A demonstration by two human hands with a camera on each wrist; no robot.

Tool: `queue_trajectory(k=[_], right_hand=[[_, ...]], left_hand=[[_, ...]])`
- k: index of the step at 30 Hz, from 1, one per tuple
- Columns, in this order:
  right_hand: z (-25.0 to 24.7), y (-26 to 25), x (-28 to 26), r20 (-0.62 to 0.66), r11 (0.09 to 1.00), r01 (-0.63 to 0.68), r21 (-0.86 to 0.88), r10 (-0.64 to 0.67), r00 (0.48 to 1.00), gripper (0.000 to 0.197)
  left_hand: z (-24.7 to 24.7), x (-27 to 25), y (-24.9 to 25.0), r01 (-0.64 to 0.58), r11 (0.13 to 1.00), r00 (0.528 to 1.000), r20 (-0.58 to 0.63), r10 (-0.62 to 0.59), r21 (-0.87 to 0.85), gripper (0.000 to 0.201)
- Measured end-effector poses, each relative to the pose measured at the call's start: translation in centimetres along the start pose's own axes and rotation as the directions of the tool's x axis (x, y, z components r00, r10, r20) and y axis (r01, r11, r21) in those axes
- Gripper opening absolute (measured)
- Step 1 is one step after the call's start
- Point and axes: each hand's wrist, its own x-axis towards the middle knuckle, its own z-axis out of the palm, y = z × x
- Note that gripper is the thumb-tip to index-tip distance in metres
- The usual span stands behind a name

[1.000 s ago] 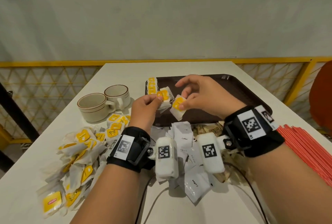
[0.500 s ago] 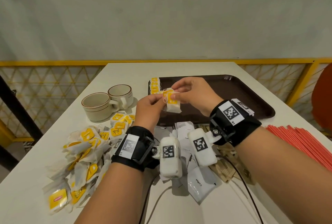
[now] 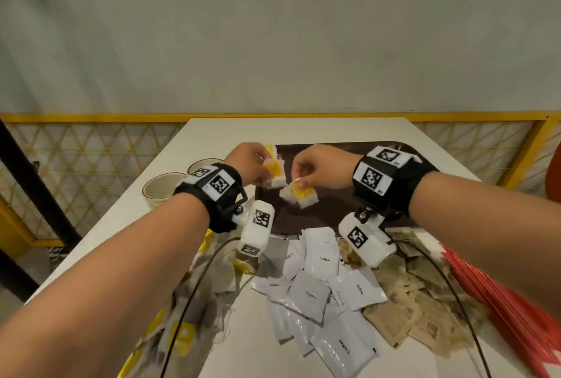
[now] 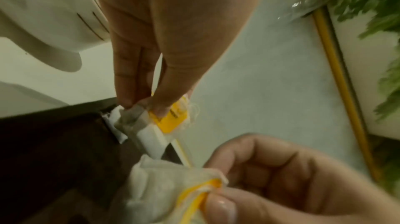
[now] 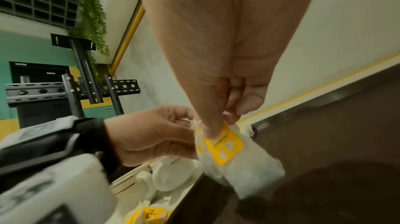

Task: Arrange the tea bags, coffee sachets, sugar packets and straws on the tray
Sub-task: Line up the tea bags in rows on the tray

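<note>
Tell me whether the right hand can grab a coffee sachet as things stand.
Probably not yet: the right hand pinches a tea bag over the tray. The coffee sachets lie uncovered just below its wrist.

Tea bag (image 5: 229, 149) in fingertip pinch

Head view, clock ref = table (image 3: 303, 130) centre. Tray (image 3: 340, 150) at 12, far half of table. Both hands over tray's near-left corner: left hand (image 3: 247, 165) at 11 w/ tea bag (image 3: 274, 175), right hand (image 3: 321, 169) just beside it at 12 w/ another tea bag (image 3: 299, 194); bags close, not touching. Row of tea bags (image 3: 270, 150) on tray's far-left edge, behind left hand. Two cups (image 3: 158, 189) at 10, left of tray, off it. Coffee sachets (image 3: 321, 292) piled at 6, in front of tray. Sugar packets (image 3: 406, 298) at 4-5, right of sachets, partly under them. Straws (image 3: 501, 301) at 4, table's right edge. Loose tea bag pile (image 3: 182, 332) at 7-8, under left forearm.
</note>
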Motion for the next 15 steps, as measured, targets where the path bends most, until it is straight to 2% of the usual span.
queue_trajectory(k=[6,10,12,15], right_hand=[[1.4,-1.4,3.1,0.065,0.998,0.041,0.054,-0.044,0.997,0.013],[3.2,-1.4,4.5,0.091,0.991,0.016,0.132,-0.029,0.995,0.012],[3.1,-0.7,4.9,0.091,0.967,-0.049,0.25,0.027,0.995,0.012],[2.3,1.2,5.1,-0.003,0.886,-0.185,0.425,0.206,0.979,0.006]], left_hand=[[0.2,2.3,-1.0,0.039,0.987,0.992,0.11,-0.057,0.157,0.021],[0.0,2.6,-1.3,0.048,0.979,0.991,0.117,-0.072,0.196,0.024],[0.0,2.8,-1.8,0.082,0.983,0.989,0.112,-0.101,0.161,0.021],[-0.4,3.2,-2.1,0.158,0.986,0.978,0.128,-0.163,0.048,0.023]])
